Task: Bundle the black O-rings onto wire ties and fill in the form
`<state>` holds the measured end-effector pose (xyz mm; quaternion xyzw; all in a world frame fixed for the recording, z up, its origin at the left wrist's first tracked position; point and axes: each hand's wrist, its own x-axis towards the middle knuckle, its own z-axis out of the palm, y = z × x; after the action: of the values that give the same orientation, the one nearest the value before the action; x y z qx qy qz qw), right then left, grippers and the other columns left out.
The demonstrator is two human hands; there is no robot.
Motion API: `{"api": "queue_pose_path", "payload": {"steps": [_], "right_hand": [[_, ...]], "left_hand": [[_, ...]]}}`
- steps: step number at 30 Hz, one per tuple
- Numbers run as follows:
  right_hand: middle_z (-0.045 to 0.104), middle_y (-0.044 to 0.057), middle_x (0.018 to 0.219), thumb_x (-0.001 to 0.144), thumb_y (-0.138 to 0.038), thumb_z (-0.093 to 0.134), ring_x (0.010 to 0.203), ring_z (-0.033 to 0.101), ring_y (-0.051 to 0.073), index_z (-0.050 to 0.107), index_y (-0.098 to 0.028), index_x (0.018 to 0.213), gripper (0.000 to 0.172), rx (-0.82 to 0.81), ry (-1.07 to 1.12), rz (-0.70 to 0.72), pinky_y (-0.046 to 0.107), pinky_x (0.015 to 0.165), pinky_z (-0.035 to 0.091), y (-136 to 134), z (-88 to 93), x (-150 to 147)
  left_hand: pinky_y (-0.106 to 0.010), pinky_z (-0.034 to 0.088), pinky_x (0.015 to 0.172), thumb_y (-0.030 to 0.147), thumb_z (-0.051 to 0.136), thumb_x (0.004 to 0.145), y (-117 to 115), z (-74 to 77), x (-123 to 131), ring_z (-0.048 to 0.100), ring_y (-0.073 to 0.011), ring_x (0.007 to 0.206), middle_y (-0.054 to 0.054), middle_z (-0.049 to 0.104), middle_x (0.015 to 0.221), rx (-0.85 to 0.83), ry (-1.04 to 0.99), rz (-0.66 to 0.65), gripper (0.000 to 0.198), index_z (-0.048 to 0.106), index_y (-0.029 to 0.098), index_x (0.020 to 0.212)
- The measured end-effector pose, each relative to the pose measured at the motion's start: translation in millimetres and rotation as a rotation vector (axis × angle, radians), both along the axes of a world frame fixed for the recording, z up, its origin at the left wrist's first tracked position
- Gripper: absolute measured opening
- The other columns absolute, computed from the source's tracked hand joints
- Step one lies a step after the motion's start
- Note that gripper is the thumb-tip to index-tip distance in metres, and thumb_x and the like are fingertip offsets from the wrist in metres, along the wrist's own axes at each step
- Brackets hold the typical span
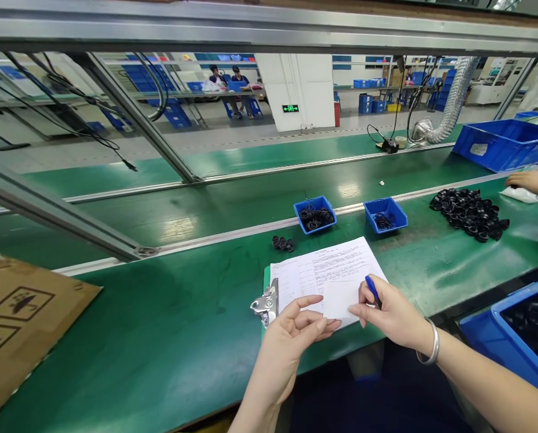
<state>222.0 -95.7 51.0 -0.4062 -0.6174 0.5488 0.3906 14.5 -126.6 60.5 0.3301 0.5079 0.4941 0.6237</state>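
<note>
A small blank white slip of paper (341,299) is between my two hands, over a printed sheet (296,279) on a green clipboard (266,278) with a metal clip. My left hand (296,328) has its thumb and fingers closed at the slip's lower left edge. In my right hand (389,310) a blue pen (372,291) is tucked between the fingers, while the thumb and fingertips meet at the slip's right edge. A silver bangle circles the right wrist.
Beyond the clipboard lie black rings (283,243) and two blue bins (315,215) (385,215) of thin black parts. A black pile (470,213) sits near a co-worker's hand (531,180). A cardboard box (29,319) stands left, a blue crate (490,328) right.
</note>
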Motion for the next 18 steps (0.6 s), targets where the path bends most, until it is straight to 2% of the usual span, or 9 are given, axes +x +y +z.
{"api": "queue_pose_path", "payload": {"steps": [3, 5, 7, 9, 12, 14, 16, 18], "right_hand": [[0.046, -0.007, 0.069, 0.086, -0.041, 0.068, 0.058, 0.058, 0.012, 0.029, -0.024, 0.072, 0.045, -0.011, 0.053, -0.031, 0.027, 0.061, 0.042, 3, -3.7, 2], [0.048, -0.006, 0.066, 0.084, -0.042, 0.071, 0.057, 0.056, 0.012, 0.03, -0.023, 0.072, 0.046, -0.033, 0.097, -0.035, 0.026, 0.059, 0.04, 5, -5.9, 0], [0.051, -0.006, 0.062, 0.083, -0.043, 0.072, 0.054, 0.052, 0.011, 0.032, -0.023, 0.072, 0.046, -0.103, 0.146, -0.015, 0.023, 0.052, 0.034, 4, -6.6, -5], [0.052, -0.006, 0.06, 0.081, -0.046, 0.074, 0.048, 0.044, 0.008, 0.033, -0.023, 0.074, 0.047, -0.222, 0.199, 0.003, 0.021, 0.045, 0.024, 0, -6.3, -12], [0.05, -0.008, 0.06, 0.078, -0.048, 0.076, 0.043, 0.031, 0.005, 0.029, -0.024, 0.077, 0.052, -0.369, 0.224, 0.005, 0.02, 0.042, 0.011, -10, -8.3, -17], [0.05, -0.008, 0.06, 0.081, -0.048, 0.073, 0.043, 0.027, 0.005, 0.028, -0.024, 0.077, 0.052, -0.375, 0.177, 0.012, 0.02, 0.042, 0.013, -14, -12.9, -17], [0.051, -0.008, 0.059, 0.084, -0.05, 0.069, 0.044, 0.03, 0.006, 0.028, -0.024, 0.076, 0.05, -0.316, 0.1, 0.032, 0.02, 0.043, 0.019, -13, -17.6, -14], [0.055, -0.005, 0.062, 0.086, -0.049, 0.067, 0.05, 0.044, 0.009, 0.03, -0.023, 0.074, 0.047, -0.156, -0.02, 0.03, 0.021, 0.046, 0.03, -8, -18.9, -10]], "left_hand": [[-0.042, 0.057, 0.085, 0.033, 0.084, 0.067, 0, -2.0, -13, 0.075, -0.029, 0.084, -0.008, 0.077, 0.079, 0.001, 0.04, 0.062, 0.048, 0.064, 0.015, 0.107], [-0.041, 0.056, 0.092, 0.032, 0.083, 0.069, 0, -5.7, -15, 0.074, -0.0278, 0.094, -0.01, 0.078, 0.091, 0.085, 0.074, 0.093, 0.044, 0.066, 0.017, 0.106], [-0.037, 0.055, 0.094, 0.03, 0.083, 0.069, -2, -10.8, -11, 0.07, -0.0273, 0.104, -0.01, 0.075, 0.108, 0.213, 0.098, 0.06, 0.037, 0.069, 0.018, 0.101], [-0.034, 0.056, 0.091, 0.028, 0.082, 0.071, -5, -15.3, -4, 0.069, -0.026, 0.104, -0.01, 0.07, 0.118, 0.31, 0.128, -0.007, 0.029, 0.072, 0.018, 0.096], [-0.033, 0.056, 0.086, 0.027, 0.077, 0.077, -8, -18.4, 5, 0.07, -0.0221, 0.093, -0.009, 0.072, 0.104, 0.355, 0.136, -0.086, 0.035, 0.067, 0.018, 0.109], [-0.032, 0.055, 0.084, 0.027, 0.078, 0.076, -9, -18.7, 8, 0.069, -0.0206, 0.091, -0.007, 0.071, 0.101, 0.376, 0.126, -0.089, 0.046, 0.061, 0.019, 0.118], [-0.028, 0.054, 0.079, 0.028, 0.075, 0.079, -9, -18.8, 8, 0.068, -0.0173, 0.085, -0.005, 0.069, 0.093, 0.383, 0.174, -0.058, 0.044, 0.058, 0.018, 0.119], [-0.025, 0.052, 0.071, 0.028, 0.068, 0.085, -10, -19.2, 8, 0.065, -0.0135, 0.076, 0.0, 0.063, 0.082, 0.374, 0.233, -0.02, 0.034, 0.057, 0.018, 0.116]]}}
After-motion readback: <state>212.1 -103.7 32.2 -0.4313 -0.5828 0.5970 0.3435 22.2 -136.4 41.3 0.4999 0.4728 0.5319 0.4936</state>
